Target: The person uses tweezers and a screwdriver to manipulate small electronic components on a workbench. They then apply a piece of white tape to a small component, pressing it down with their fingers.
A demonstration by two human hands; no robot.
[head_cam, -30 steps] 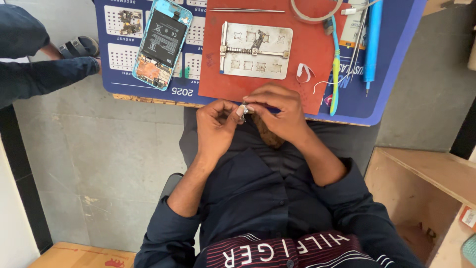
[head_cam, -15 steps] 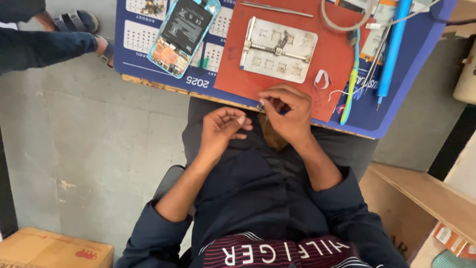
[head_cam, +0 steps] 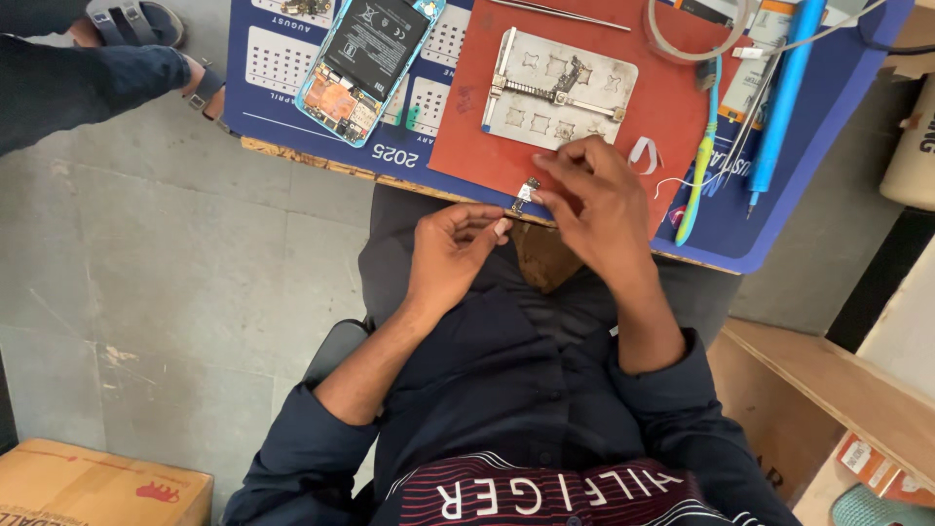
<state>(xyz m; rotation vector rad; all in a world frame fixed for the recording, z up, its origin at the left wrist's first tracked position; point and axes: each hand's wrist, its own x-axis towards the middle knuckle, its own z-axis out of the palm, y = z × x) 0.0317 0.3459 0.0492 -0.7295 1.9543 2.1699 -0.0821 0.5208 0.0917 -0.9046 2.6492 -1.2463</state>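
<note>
My right hand [head_cam: 597,200] pinches a small circuit board piece [head_cam: 527,193] at the near edge of the red work mat [head_cam: 672,107]. My left hand [head_cam: 452,248] hovers just below it, fingers curled, fingertips close to the piece but holding nothing that I can see. Farther up the red mat lies a silver metal holder plate [head_cam: 560,90]. An opened phone [head_cam: 368,51] with a blue frame and its black battery exposed rests on the blue calendar mat [head_cam: 282,93] to the left.
A blue-handled tool [head_cam: 779,97], a green-handled tool [head_cam: 699,180], tweezers [head_cam: 560,12] and cables lie on the desk at right. Another person's legs and sandals [head_cam: 117,49] are at top left. A cardboard box [head_cam: 97,485] sits bottom left, a wooden shelf [head_cam: 838,390] at right.
My hands have drawn apart: the right hand has lifted the small board piece up to the mat's edge, and the left hand has let go and dropped lower. The view shifted closer.
</note>
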